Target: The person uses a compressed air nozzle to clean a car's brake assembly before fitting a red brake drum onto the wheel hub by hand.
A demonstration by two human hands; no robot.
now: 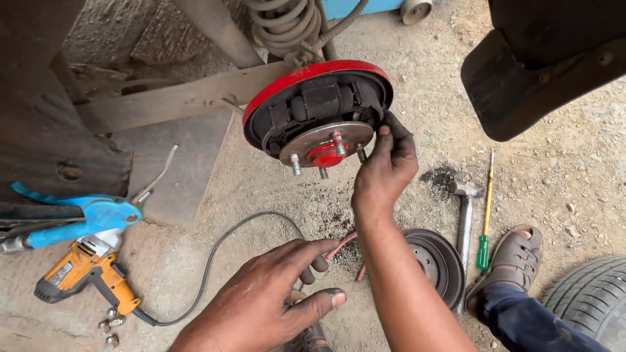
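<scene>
I am working on the exposed brake assembly with its round red backing plate (317, 107). My right hand (385, 166) has its fingertips pinched at the right edge, on what looks like the dark brake shoe. My left hand (270, 296) rests half open, holding nothing. I judge the next move calls for a firm grip. I count four wheel studs, one removed grey brake drum (438, 263), one steel hammer (465, 208), one green-handled screwdriver (486, 221), one yellow power wrench (85, 270).
</scene>
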